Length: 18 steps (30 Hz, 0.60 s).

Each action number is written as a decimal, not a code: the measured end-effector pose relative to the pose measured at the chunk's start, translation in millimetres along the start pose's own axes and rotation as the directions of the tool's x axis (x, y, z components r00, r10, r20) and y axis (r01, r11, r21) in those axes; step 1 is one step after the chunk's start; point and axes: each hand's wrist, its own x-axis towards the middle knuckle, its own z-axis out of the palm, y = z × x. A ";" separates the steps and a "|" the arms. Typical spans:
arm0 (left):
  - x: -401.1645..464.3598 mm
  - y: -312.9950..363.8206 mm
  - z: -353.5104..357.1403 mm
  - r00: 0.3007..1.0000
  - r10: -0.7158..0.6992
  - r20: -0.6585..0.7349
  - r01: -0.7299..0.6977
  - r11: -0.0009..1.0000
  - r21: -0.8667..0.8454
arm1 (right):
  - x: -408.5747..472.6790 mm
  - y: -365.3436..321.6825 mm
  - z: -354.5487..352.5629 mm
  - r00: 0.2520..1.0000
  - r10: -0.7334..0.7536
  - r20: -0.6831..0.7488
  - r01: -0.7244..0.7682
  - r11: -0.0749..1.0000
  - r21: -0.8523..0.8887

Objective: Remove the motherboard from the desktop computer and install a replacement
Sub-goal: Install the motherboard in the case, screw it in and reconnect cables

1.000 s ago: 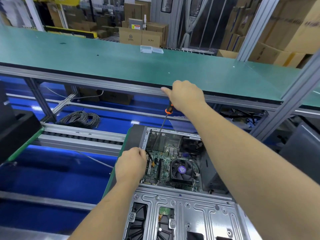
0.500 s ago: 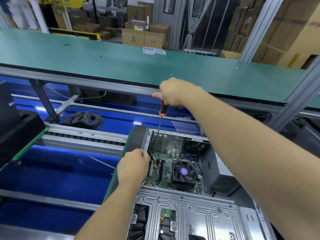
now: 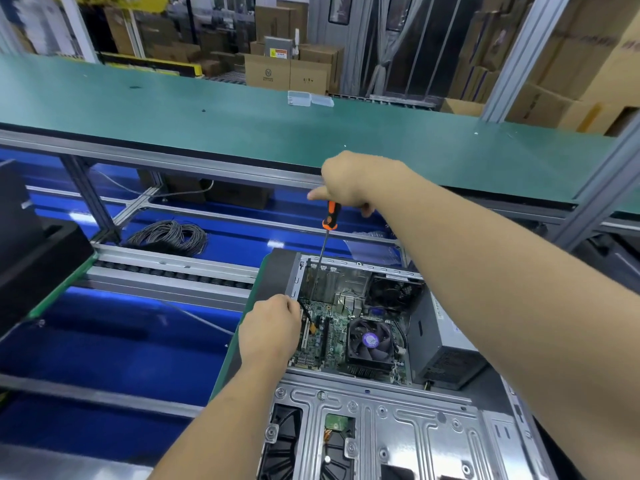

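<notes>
An open desktop case (image 3: 388, 424) lies on its side in front of me. Inside it sits the green motherboard (image 3: 332, 337) with a black CPU fan (image 3: 370, 341). My right hand (image 3: 356, 180) grips the orange-and-black handle of a long screwdriver (image 3: 323, 251), whose shaft runs down into the case's far left corner. My left hand (image 3: 272, 329) is curled at the motherboard's left edge, right by the screwdriver's tip; what its fingers hold is hidden.
A grey power supply (image 3: 440, 344) and a rear fan (image 3: 393, 292) fill the case's right side. A green-topped bench (image 3: 242, 123) crosses behind, with a clear plastic box (image 3: 310, 98) on it. A cable coil (image 3: 169, 235) lies at the left, a black bin (image 3: 31, 251) further left.
My right hand with the screwdriver handle has shifted slightly left and turned a little. The view has drifted, and my left hand stays at the board's left edge.
</notes>
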 end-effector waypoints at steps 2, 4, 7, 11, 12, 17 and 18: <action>-0.3 0.0 -0.5 1.000 0.000 -0.003 0.000 1.000 -0.007 | 2.5 0.2 2.0 0.997 -0.066 0.043 0.061 0.992 0.109; 0.4 0.6 -0.4 1.000 0.004 -0.004 -0.004 1.000 -0.016 | 1.2 -1.5 0.9 0.998 -0.032 0.050 0.025 0.990 0.139; 0.2 1.0 -0.5 1.000 0.010 -0.003 -0.010 1.000 -0.012 | 4.1 -3.5 2.2 1.000 -0.014 -0.001 0.014 0.996 0.090; 0.7 1.0 -0.1 1.000 0.014 -0.003 -0.014 1.000 -0.008 | 2.2 -7.8 2.3 0.999 -0.026 0.018 0.024 0.994 0.107; 0.5 1.0 0.3 1.000 0.016 0.000 -0.016 1.000 -0.008 | 1.8 -8.9 0.2 1.000 0.000 -0.023 0.002 0.998 0.068; 0.4 0.8 -0.4 1.000 0.021 -0.003 -0.021 1.000 0.006 | 2.9 -10.1 -1.0 0.998 -0.038 0.054 0.030 0.991 0.133; 0.2 0.8 -0.6 1.000 0.019 -0.001 -0.019 1.000 0.005 | 2.9 -9.9 -0.7 0.999 -0.010 0.045 0.007 0.997 0.083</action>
